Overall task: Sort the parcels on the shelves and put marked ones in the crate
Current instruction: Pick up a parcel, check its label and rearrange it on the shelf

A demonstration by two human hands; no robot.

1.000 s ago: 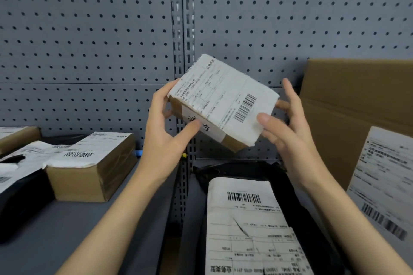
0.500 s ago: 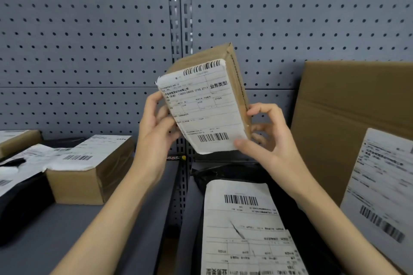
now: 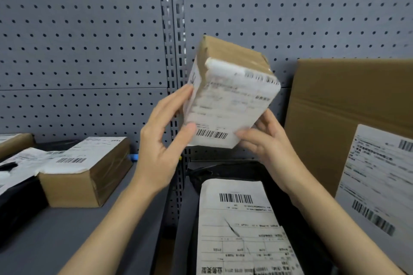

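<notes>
**Small parcel held up between both hands at the shelf**

Cardboard parcel (image 3: 230, 98), small and taped, sits tilted in mid-air in front of the grey pegboard back panel (image 3: 78, 40), label side toward the camera. Its print is blurred; only one barcode near the lower edge reads clearly. The left hand (image 3: 161, 140) holds the parcel's left side, thumb on the label face and fingers curled behind. The right hand (image 3: 266, 140) grips the lower right corner, thumb on the front, fingers out of sight behind the box.

Below it lies one black poly mailer (image 3: 245, 219) with a creased white label, cut off by the bottom edge. One large carton (image 3: 348, 118) leans at the right, partly out of frame. On the left shelf (image 3: 67, 241) stands one brown labelled box (image 3: 87, 174); beside it are one dark bag (image 3: 15, 196) and one more box (image 3: 15, 143), both cropped at the left edge.
</notes>
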